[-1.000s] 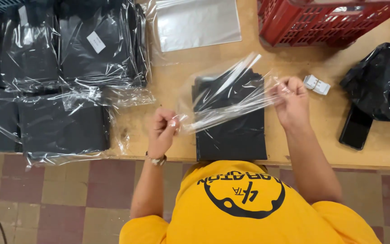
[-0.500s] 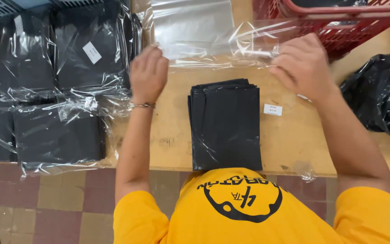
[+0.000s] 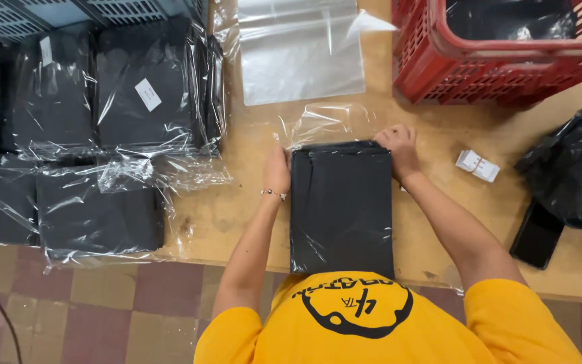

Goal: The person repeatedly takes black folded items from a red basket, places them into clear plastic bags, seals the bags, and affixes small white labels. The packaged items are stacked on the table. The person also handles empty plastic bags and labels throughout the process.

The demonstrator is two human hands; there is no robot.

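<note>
A folded black garment point(image 3: 341, 205) lies on the wooden table point(image 3: 439, 222) in front of me, with a clear plastic bag point(image 3: 321, 125) drawn partly over it from the far end. My left hand point(image 3: 277, 172) grips the bag's edge at the garment's far left corner. At the far right corner, my right hand point(image 3: 397, 149) holds the other edge of the bag. The bag's loose end crumples beyond the garment.
Stacks of bagged black garments point(image 3: 95, 135) fill the table's left side. Flat clear bags point(image 3: 301, 50) lie at the back. A red crate point(image 3: 500, 50) stands back right. Small white tags point(image 3: 477, 166), a black phone point(image 3: 537, 236) and a black plastic sack point(image 3: 570, 168) sit right.
Both hands came back from the far bag pile with a clear bag and pulled it down over the folded black garment; a second ago they held the bag stretched in the air.
</note>
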